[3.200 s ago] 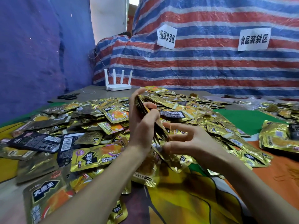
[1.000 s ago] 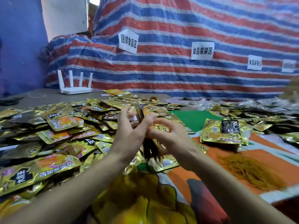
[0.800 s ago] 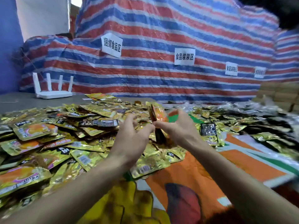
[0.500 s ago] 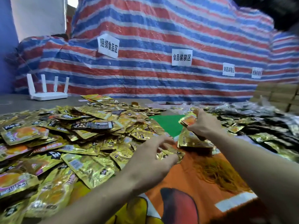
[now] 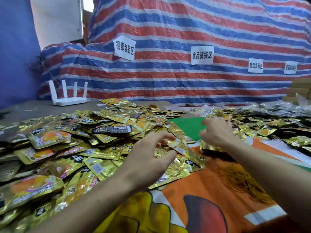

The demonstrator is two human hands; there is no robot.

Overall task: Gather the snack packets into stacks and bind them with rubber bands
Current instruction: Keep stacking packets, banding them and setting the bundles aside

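Observation:
A big heap of loose gold snack packets [image 5: 94,148] covers the left half of the table. My left hand [image 5: 151,155] hovers over the heap's right edge with its fingers spread and loosely bent, holding nothing. My right hand [image 5: 217,132] is farther right, blurred, fingers relaxed, directly above a stack of gold packets [image 5: 209,147] lying on the orange cloth. It does not grip that stack. A tangle of yellowish rubber bands [image 5: 242,182] lies on the cloth under my right forearm.
More gold and dark packets [image 5: 269,125] are spread across the right side. A white router [image 5: 69,98] stands at the back left. A striped tarp with paper signs [image 5: 202,55] walls the far edge. A green sheet [image 5: 188,126] shows between the heaps.
The stack both hands held upright has gone right with my right hand and now lies on the cloth, released. My left hand dropped to the loose heap. The camera turned right.

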